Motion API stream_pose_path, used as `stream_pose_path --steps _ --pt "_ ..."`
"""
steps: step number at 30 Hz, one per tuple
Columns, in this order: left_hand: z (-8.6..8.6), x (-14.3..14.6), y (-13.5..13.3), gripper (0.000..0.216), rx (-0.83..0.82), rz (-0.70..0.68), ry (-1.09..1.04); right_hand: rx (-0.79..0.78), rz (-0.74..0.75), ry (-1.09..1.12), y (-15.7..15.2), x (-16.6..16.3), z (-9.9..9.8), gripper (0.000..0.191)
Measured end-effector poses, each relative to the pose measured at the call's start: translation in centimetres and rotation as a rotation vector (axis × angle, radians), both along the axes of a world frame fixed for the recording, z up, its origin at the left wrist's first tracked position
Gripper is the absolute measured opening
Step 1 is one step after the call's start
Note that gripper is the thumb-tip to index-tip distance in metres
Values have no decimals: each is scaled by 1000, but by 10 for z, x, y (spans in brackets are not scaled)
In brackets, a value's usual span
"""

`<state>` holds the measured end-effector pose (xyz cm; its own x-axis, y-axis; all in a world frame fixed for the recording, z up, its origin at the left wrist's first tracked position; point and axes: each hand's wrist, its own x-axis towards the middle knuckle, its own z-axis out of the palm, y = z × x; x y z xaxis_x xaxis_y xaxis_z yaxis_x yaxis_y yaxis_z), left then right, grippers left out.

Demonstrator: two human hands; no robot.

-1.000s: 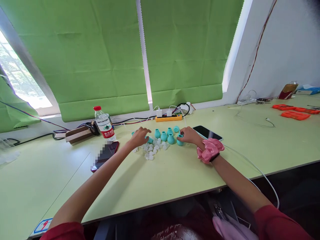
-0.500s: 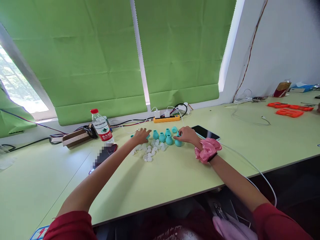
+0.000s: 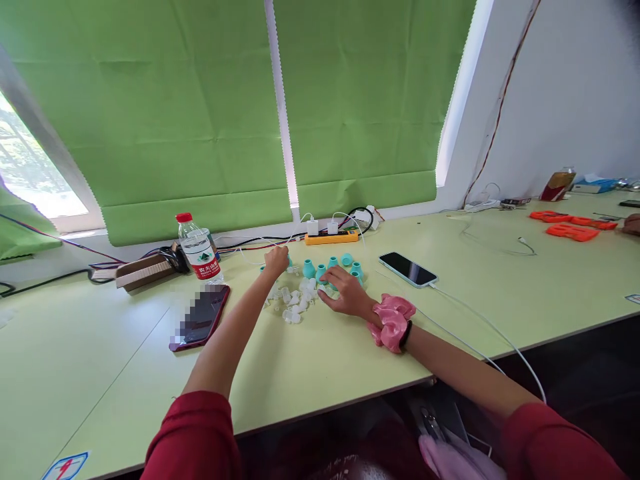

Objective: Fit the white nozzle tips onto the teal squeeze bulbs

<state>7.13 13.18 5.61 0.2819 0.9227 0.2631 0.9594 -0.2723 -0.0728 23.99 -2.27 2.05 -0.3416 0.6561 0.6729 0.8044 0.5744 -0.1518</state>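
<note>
Several small teal rubber bulbs (image 3: 309, 269) stand in a cluster on the pale green table (image 3: 350, 360), with a pile of small clear white plastic pieces (image 3: 295, 301) in front of them. My left hand (image 3: 276, 260) is curled closed at the left end of the cluster, and a bit of teal shows at its fingers. Palm down just right of the white pile, my right hand (image 3: 346, 295) has its fingers stretched toward the pieces. It holds nothing and wears a pink scrunchie (image 3: 390, 323) on the wrist. One teal bulb (image 3: 357, 269) stands free beyond its knuckles.
A water bottle (image 3: 197, 257) and a cardboard box (image 3: 140, 272) stand at the left, and a red phone (image 3: 200, 320) lies nearer. At the right lies a teal-cased phone (image 3: 407, 269) on a white cable. A yellow power strip (image 3: 331, 237) sits behind. Orange parts (image 3: 570, 223) and another person's hand (image 3: 631, 225) are far right.
My right hand let go of the teal bulb it was touching and slid left and nearer, to the white pieces. My left hand shifted slightly back and closed tighter.
</note>
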Motion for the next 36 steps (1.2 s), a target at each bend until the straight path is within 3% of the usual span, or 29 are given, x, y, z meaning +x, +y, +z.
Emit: stream_pose_path --steps 4,7,11,15,20,36 --pt "-2 1 -2 29 57 -17 -43 -33 50 -17 -1 -9 -10 32" --pt "-6 5 -15 29 123 -104 -64 -79 61 -40 -1 -13 -17 39" --pt "-22 10 -38 29 123 -280 -70 -157 63 -62 1 -17 -26 44" --pt "-42 8 -49 30 98 -343 -96 -218 79 -72 3 -19 -30 46" --pt "-52 2 -47 29 69 -381 -126 -233 91 -63 5 -19 -30 47" --pt "-52 11 -20 28 42 -403 -104 -239 98 -19 8 -17 -29 42"
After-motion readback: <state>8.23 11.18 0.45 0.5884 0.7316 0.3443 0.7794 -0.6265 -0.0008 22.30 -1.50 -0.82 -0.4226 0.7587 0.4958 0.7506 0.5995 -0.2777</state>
